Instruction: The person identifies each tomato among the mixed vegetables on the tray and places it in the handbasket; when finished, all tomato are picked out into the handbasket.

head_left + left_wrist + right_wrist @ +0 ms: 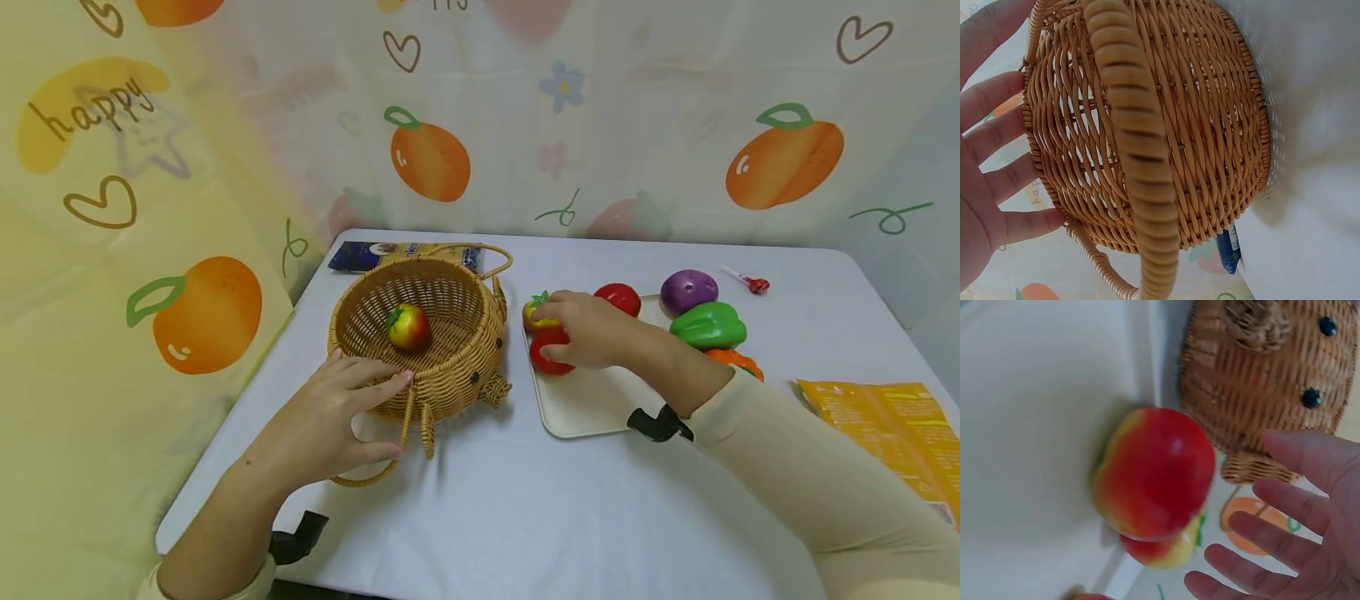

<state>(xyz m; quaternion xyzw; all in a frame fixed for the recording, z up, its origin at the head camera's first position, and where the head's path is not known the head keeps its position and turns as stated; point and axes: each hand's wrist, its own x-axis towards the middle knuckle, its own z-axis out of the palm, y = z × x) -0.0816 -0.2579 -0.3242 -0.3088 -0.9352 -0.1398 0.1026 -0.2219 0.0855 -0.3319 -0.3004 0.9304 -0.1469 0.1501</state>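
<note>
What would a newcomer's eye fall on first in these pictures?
Probably the basket, left of centre in the head view, with one red-and-yellow fruit inside and the left hand at its rim. Next, the right hand, by the red fruit at the basket-side edge of the tray. The purple vegetable and green pepper, right of that hand, may also catch the eye.

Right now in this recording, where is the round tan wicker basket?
In the head view, the basket stands left of centre on the white table, just left of the cream rectangular tray, with the person's left hand at its near rim.
</note>
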